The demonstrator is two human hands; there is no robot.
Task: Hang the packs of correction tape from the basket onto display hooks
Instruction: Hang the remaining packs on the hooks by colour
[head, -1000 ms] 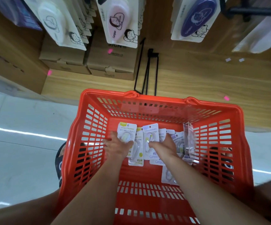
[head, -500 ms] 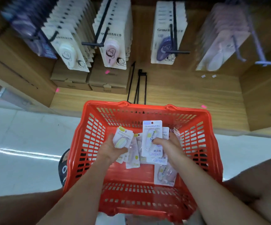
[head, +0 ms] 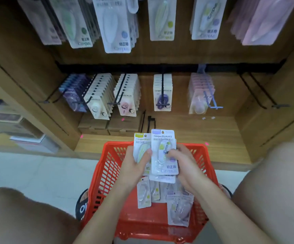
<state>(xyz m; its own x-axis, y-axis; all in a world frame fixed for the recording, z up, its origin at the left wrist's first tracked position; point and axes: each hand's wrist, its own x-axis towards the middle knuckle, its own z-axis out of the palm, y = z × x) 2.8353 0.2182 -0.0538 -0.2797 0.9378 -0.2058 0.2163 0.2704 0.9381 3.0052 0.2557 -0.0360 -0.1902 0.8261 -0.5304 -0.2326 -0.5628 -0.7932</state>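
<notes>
Above the red basket, both my hands hold a fanned bunch of correction tape packs. My left hand grips a yellow-topped pack with the thumb across its front. My right hand pinches a purple-topped pack lying over the others. Several more packs lie loose on the basket floor. Rows of hung packs fill the display hooks on the wooden shelf wall ahead. An empty black hook sticks out at the right.
Cardboard boxes sit on the wooden base shelf under the left hooks. A loose black hook stands behind the basket. An upper row of larger packs hangs overhead. My knees flank the basket on the pale floor.
Both hands have lifted the packs up out of the basket and brought them together. My view has tilted upward, bringing the whole hook row and the upper row into sight.
</notes>
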